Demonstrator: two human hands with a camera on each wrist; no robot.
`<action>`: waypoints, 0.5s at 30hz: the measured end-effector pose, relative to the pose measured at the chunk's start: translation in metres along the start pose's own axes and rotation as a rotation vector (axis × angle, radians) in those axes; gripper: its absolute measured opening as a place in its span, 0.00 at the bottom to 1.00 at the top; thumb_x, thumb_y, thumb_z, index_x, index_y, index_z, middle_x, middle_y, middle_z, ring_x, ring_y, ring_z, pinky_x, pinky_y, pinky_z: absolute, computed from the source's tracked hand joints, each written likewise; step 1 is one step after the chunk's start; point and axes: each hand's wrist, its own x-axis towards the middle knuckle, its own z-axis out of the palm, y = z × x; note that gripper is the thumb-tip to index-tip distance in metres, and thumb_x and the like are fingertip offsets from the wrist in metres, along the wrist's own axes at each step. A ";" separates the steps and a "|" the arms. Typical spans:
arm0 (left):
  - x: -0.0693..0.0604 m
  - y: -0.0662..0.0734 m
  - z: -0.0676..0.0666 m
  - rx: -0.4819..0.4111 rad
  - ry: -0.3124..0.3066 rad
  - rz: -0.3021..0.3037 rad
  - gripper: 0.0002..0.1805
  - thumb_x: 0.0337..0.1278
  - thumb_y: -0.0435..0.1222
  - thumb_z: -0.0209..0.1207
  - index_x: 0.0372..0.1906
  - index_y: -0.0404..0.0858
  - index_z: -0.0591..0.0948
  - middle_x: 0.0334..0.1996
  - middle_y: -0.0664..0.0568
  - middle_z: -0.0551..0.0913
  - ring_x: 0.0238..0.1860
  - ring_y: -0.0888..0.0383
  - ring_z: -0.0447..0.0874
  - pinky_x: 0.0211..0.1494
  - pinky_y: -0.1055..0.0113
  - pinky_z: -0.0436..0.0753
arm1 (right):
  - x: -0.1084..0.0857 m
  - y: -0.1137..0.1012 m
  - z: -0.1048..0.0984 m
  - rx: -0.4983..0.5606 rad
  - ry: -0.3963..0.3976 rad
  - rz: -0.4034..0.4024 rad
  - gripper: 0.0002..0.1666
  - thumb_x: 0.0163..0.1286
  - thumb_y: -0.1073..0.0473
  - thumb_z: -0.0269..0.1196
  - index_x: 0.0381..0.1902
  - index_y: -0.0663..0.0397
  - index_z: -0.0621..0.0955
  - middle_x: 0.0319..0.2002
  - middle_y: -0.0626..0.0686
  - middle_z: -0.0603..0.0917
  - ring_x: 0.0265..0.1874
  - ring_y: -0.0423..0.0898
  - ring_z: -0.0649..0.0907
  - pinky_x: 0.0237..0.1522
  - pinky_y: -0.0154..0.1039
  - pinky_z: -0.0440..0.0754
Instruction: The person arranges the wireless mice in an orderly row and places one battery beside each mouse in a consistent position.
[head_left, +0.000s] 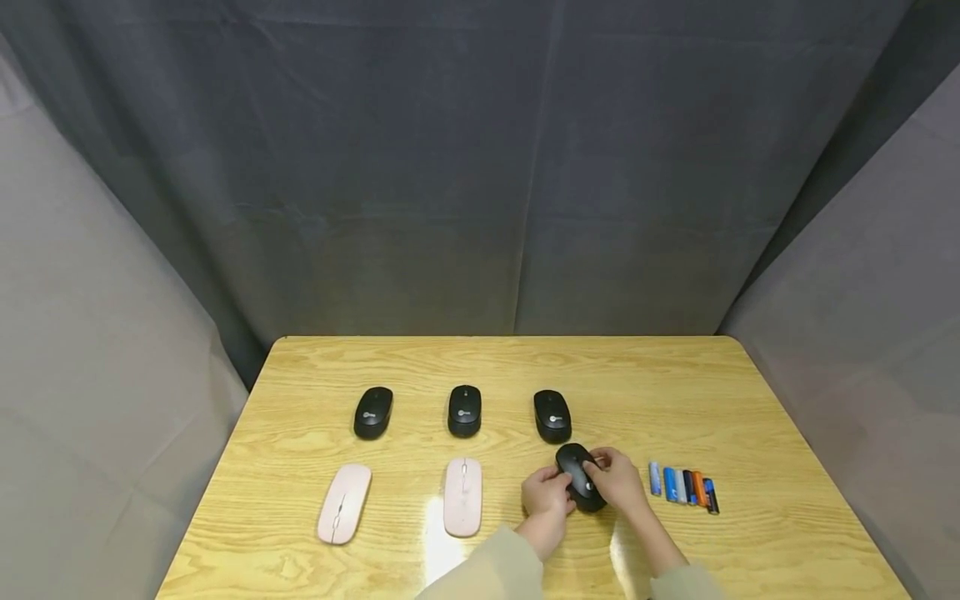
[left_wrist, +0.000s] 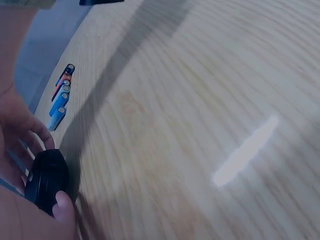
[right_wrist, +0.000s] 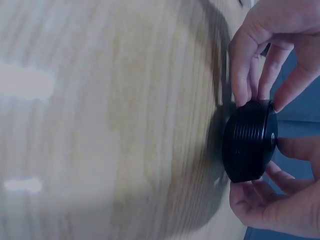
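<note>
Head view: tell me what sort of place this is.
Likely a curtained-off booth or work area: a dark gray curtain hangs behind a wood-grain table, paler gray fabric flanks it, and computer mice and batteries are laid out on top.

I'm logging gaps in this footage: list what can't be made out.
Head view: underside of the held mouse, hidden by its own body.
Head view: fine print on the batteries, too small to read.
Left wrist view: part of the left hand, cut off by the bottom edge.
Right wrist view: part of the right hand, cut off by the right edge.
</note>
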 end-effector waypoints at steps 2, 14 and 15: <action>-0.001 0.001 -0.005 0.019 -0.016 0.006 0.14 0.47 0.24 0.59 0.43 0.23 0.78 0.29 0.44 0.82 0.25 0.58 0.79 0.25 0.62 0.80 | -0.004 -0.001 0.001 0.015 -0.008 0.019 0.17 0.61 0.63 0.58 0.43 0.74 0.75 0.32 0.62 0.79 0.33 0.53 0.78 0.32 0.41 0.76; -0.005 0.000 -0.024 0.183 -0.023 0.078 0.09 0.46 0.25 0.60 0.37 0.27 0.81 0.22 0.48 0.81 0.19 0.61 0.75 0.20 0.67 0.77 | -0.020 0.001 0.013 0.081 -0.016 0.099 0.19 0.60 0.63 0.59 0.43 0.75 0.74 0.32 0.62 0.79 0.32 0.52 0.78 0.31 0.40 0.76; -0.005 0.000 -0.025 0.192 -0.025 0.084 0.09 0.46 0.24 0.60 0.37 0.27 0.81 0.23 0.47 0.81 0.19 0.61 0.75 0.19 0.67 0.77 | -0.021 0.001 0.014 0.084 -0.018 0.107 0.19 0.60 0.62 0.59 0.43 0.75 0.74 0.31 0.62 0.79 0.32 0.51 0.78 0.30 0.39 0.76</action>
